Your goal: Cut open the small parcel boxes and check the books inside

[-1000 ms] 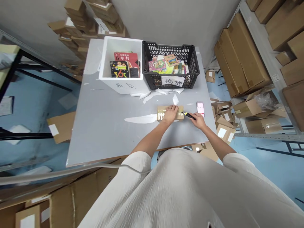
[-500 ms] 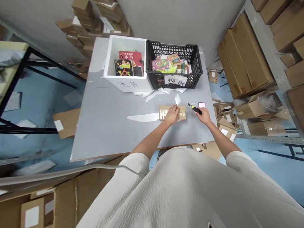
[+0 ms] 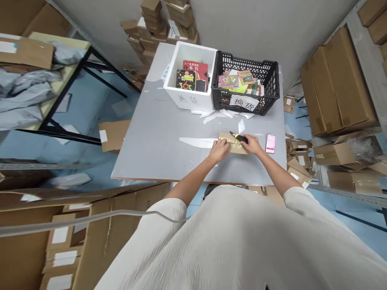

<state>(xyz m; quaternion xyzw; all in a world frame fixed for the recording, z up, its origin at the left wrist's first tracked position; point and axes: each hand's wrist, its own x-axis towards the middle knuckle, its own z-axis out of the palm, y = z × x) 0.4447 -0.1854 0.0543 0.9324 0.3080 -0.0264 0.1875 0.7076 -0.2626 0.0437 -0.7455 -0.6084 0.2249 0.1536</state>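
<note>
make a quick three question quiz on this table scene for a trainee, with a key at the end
1. Which hand holds the knife?
2. True or false: the white bin stands to the left of the black crate.
3. What lies on the table just to the right of the right hand?
a) a stapler
b) a phone
c) a mug

Key
1. The right hand; the left hand touches the box.
2. True.
3. b
</note>
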